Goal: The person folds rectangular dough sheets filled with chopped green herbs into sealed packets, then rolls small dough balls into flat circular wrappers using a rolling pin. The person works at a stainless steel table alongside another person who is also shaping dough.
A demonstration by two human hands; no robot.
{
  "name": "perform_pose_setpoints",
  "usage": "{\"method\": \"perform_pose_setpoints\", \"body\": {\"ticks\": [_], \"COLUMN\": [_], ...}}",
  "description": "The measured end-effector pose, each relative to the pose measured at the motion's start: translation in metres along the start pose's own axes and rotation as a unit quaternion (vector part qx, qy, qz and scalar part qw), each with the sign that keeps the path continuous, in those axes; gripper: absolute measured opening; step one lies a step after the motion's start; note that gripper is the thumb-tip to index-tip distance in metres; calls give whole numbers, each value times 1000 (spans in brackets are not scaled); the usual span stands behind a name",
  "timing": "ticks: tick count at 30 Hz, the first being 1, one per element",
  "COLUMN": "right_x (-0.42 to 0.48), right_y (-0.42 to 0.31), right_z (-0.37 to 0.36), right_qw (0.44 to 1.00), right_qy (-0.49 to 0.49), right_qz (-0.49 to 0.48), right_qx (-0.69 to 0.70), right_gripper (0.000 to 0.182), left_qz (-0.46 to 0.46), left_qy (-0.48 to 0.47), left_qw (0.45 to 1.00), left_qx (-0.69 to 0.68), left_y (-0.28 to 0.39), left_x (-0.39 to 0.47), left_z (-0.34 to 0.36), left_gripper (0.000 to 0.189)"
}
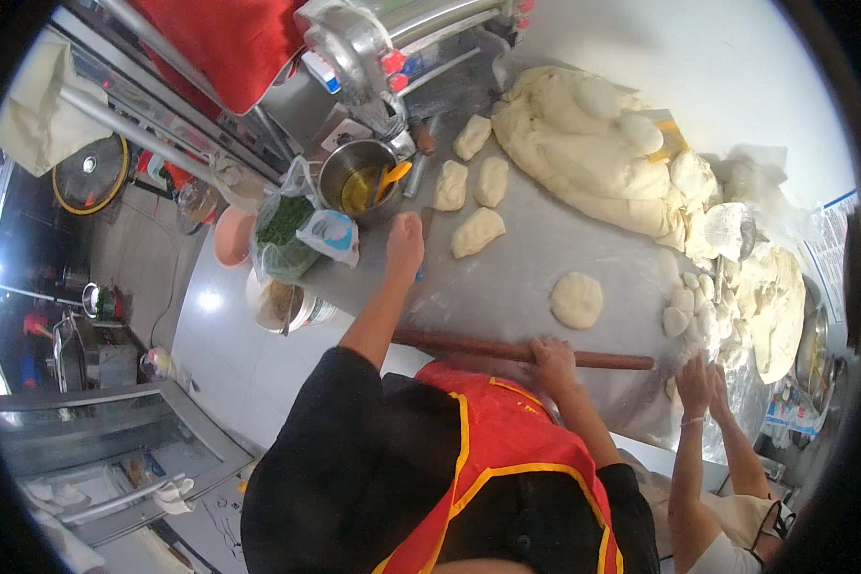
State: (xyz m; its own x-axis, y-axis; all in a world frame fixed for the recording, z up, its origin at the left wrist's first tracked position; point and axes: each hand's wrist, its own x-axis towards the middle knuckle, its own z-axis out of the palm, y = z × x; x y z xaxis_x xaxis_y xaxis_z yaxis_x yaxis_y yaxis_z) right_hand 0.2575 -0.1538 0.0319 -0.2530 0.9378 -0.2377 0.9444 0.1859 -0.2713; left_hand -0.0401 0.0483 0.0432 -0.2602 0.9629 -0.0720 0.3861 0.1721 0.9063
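My right hand (554, 362) is closed over a long wooden rolling pin (473, 346) lying along the near edge of the metal worktop (516, 287). My left hand (405, 240) is curled beside a steel pot (359, 176); its grip is hidden, and a bit of blue shows by the wrist. A flattened round of dough (577, 300) lies beyond the rolling pin. Several small dough pieces (450, 185) are spread between my left hand and a large mass of dough (574, 143). The pot contains yellow liquid and an orange-handled utensil (393, 179).
At right, a co-worker's hands (699, 387) are near small dough lumps (696, 308) and a floury dough sheet (768, 308). A bag of chopped greens (285, 226), a white bucket (276, 301) and a pink bowl (232, 237) stand at left. A metal machine (355, 64) is behind the pot.
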Motion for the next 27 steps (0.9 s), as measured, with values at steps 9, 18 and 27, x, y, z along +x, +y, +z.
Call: {"method": "perform_pose_setpoints", "body": {"ticks": [9, 18, 27], "right_x": [-2, 3, 1], "right_y": [-9, -10, -8], "right_z": [-8, -14, -8], "right_qw": [1000, 999, 999], "right_qy": [10, -2, -1], "right_qz": [13, -18, 13], "right_qx": [-7, 30, 49], "right_gripper": [37, 28, 27], "left_qz": [-254, -144, 80], "left_qy": [75, 44, -67], "left_qw": [929, 921, 976], "left_qx": [-258, -360, 190], "left_y": [27, -66, 33], "left_x": [70, 163, 76], "left_z": [56, 69, 71], "left_gripper": [44, 52, 73]}}
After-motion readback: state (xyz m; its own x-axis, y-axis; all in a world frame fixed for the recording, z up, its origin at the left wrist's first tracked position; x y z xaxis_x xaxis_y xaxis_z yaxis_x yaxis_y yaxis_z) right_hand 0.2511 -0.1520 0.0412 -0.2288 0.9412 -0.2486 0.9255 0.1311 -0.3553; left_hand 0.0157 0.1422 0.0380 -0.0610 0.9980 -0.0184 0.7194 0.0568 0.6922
